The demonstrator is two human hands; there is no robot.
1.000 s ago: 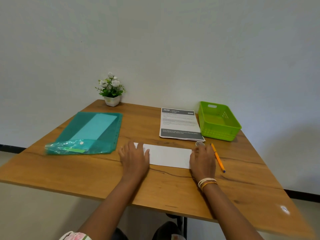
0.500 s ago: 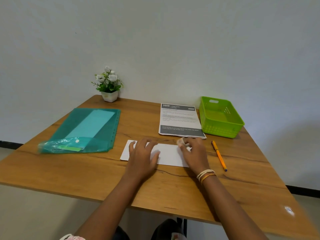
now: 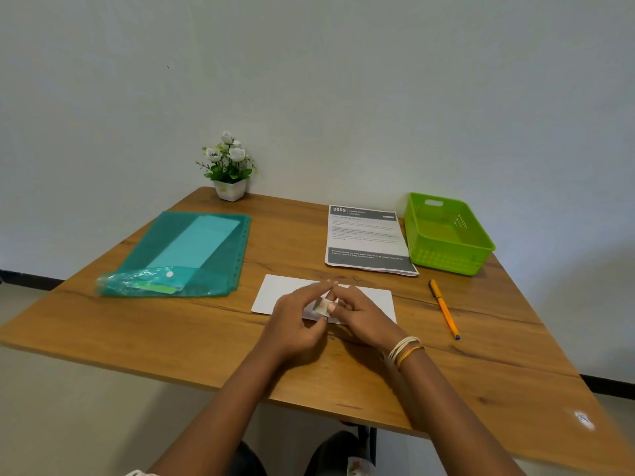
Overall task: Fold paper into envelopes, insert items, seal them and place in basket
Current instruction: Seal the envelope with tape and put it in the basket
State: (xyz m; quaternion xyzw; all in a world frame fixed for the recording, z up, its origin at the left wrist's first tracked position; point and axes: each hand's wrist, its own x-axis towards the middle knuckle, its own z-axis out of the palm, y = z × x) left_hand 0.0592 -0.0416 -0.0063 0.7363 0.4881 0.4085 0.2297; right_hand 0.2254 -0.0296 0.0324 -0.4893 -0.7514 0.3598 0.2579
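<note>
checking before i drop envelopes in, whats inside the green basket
Nothing shows inside the green basket: its floor and far walls look bare. The near wall hides the strip of floor right behind it, so something flat there could go unseen.

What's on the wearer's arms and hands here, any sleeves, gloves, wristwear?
Both forearms are bare and no gloves show. The right hand has white, orange and yellow thread bands at the wrist. The left hand shows no wristwear; a pale patterned sleeve edge shows far up that arm.

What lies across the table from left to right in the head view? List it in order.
Translucent teal plastic sleeve folder → small white pot of white flowers → folded white paper with both hands over it → printed grey-banded sheet → orange pen → bright green plastic basket.
</note>
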